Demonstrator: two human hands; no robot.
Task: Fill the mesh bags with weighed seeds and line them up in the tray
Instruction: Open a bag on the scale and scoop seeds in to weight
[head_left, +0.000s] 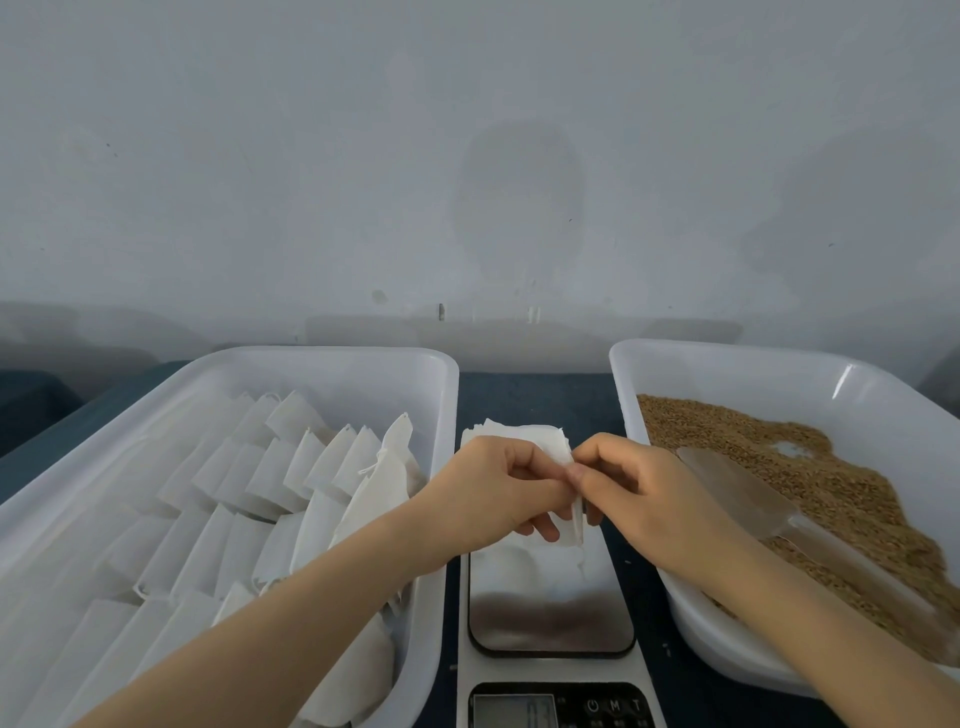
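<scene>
Mesh bag (570, 519): held above the scale (550, 618) platform, long axis up-down in view, lower end toward the platform. Pinched near its upper part by the curled fingers of the left hand (498, 488) and right hand (639, 493), fingertips meeting. Left tray (332, 358): overlapping rows of white bags (291, 467). Right tray (727, 358): loose seeds (831, 483), clear scoop (737, 483) lying on them.

Left tray (337, 356) and right tray (753, 374): white plastic, smooth, glossy at the rims. Mesh bag (519, 434): fine white cloth, matt. Seeds (831, 478): brown, granular, dull. Scoop (737, 483): translucent plastic, frosted. Scale platform (550, 618): polished metal, reflective; control panel (613, 706): black, glossy. Surface (530, 395): dark blue, matt, cloth-like. Wall (467, 156): painted, matt, stained and scuffed.
</scene>
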